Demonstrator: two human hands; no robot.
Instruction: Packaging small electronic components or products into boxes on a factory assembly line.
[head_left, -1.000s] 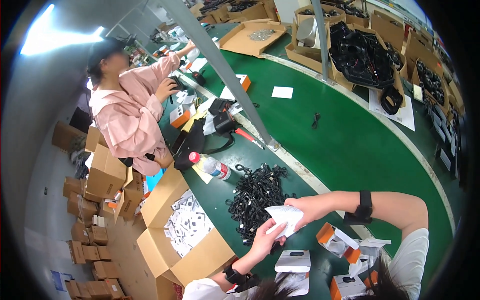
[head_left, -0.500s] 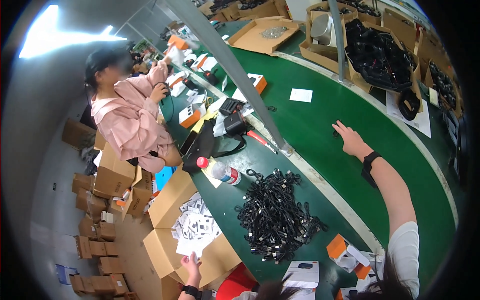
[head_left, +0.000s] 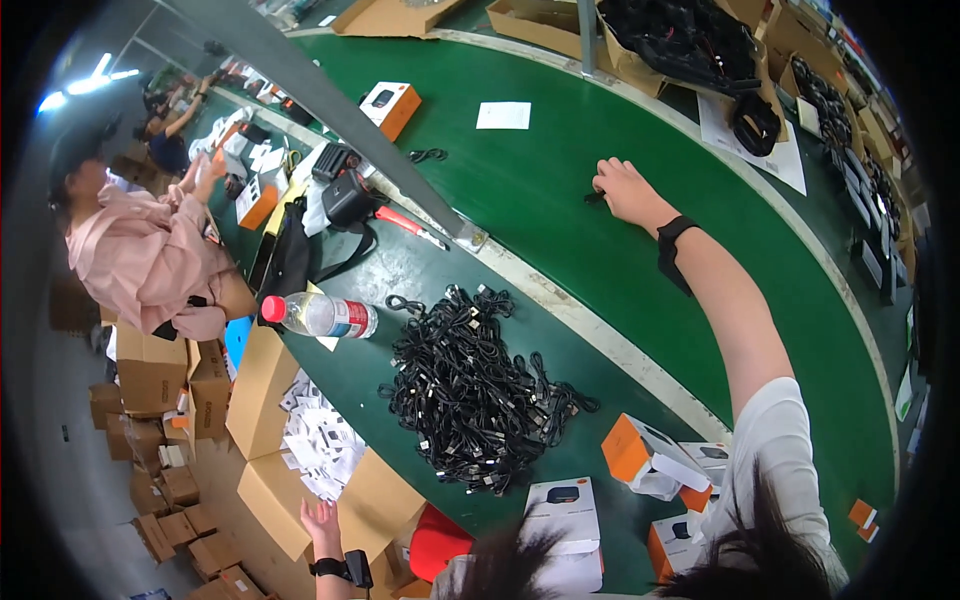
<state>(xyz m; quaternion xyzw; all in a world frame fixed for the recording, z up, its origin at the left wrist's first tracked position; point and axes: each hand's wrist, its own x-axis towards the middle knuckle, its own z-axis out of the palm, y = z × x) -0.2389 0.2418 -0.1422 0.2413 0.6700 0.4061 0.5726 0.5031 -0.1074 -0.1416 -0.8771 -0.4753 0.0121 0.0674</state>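
In the head view, the left hand (head_left: 320, 525), which pinched a white sheet half a second ago, now has its fingers spread, so it seems free. The right hand (head_left: 632, 195) has curled over a small black cable (head_left: 594, 198); whether it grips, I cannot tell. Just beyond the left fingers, a cardboard box (head_left: 262, 385) holds white leaflets (head_left: 325, 440). Between the hands lies a black cable pile (head_left: 470, 390); near the right sleeve, an open orange-and-white box (head_left: 625, 445) holds clear plastic.
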